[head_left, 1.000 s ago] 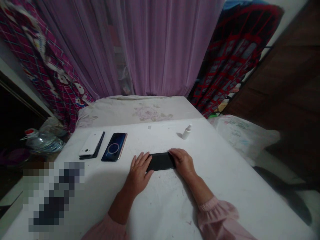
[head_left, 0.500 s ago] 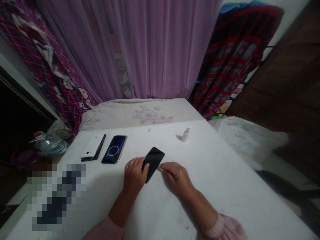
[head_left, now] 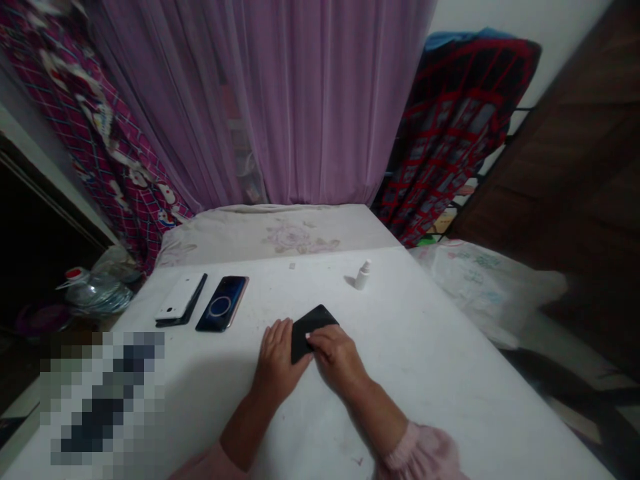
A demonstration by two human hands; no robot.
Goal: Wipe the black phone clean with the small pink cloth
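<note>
My left hand (head_left: 277, 363) is closed around the left side of a black smartphone (head_left: 301, 340), thumb along its near edge, just over the white tabletop. Over the phone's dark face, my right hand (head_left: 343, 357) has its fingers pinched together, the tips at the surface. A tiny pale spot shows at those fingertips; whether it is a nail or a small held piece, I cannot tell. The right hand covers part of the phone.
On the left lie a white phone (head_left: 179, 298) stacked on a dark one and a blue phone (head_left: 220, 306) with a ring on its back. A small white spray bottle (head_left: 363, 277) stands at the back right. A blurred patch (head_left: 107, 393) hides something at front left.
My right hand has moved left from beside the phone onto its face. The phone has shifted slightly right and down in view, and my left hand has moved with it.
</note>
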